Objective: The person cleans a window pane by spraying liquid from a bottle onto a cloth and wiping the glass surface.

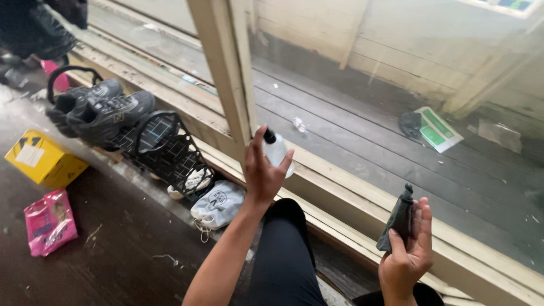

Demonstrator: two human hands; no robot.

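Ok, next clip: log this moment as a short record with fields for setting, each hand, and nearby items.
setting: wooden floor beside a large window pane in a pale frame
left hand: raised, holding a clear spray bottle with a dark cap
right hand: holding a dark folded cloth
nearby: dark sneakers on a black wire rack, yellow box, pink packet

One spray bottle (pixel 277 152), one cloth (pixel 398 218), two sneakers (pixel 107 113), one yellow box (pixel 45 160)
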